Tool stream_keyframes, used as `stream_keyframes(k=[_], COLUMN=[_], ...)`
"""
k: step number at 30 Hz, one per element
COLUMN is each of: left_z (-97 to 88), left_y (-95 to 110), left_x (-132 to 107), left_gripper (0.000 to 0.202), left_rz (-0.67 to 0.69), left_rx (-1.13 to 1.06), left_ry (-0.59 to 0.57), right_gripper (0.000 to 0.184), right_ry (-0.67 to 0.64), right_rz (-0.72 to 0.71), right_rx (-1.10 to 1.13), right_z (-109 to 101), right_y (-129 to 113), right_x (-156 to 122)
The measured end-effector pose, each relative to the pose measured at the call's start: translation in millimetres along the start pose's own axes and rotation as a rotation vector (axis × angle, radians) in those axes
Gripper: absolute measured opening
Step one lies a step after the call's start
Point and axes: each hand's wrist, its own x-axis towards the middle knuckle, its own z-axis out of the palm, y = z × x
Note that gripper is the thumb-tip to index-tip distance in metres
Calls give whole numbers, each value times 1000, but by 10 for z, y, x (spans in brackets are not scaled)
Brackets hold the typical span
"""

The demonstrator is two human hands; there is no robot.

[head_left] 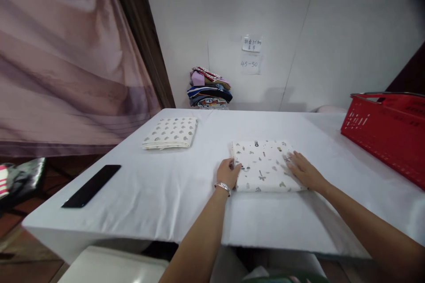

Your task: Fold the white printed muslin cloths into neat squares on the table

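Note:
A folded white cloth with small printed figures (262, 166) lies on the white table (159, 194) in front of me. My left hand (227, 172), with a bracelet on the wrist, curls its fingers against the cloth's left edge. My right hand (303, 170) lies flat on the cloth's right side with the fingers stretched out. A second folded cloth with grey spots (171, 132) rests further back on the left, away from both hands.
A black phone (92, 185) lies near the table's left edge. A red plastic basket (388, 132) stands at the right. A pile of folded clothes (210, 88) sits behind the table against the wall. A pink curtain (66, 53) hangs at the left.

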Motion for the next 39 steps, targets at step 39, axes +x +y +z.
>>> stream_keyframes(k=[39], left_z=[99], left_y=[235], left_x=[111], left_gripper=[34], left_rz=[443], left_rx=[285], left_ry=[-264], right_gripper=[64], right_ry=[82], right_rz=[-698], right_rx=[-184], right_z=[384], right_y=[-972], right_x=[-640])
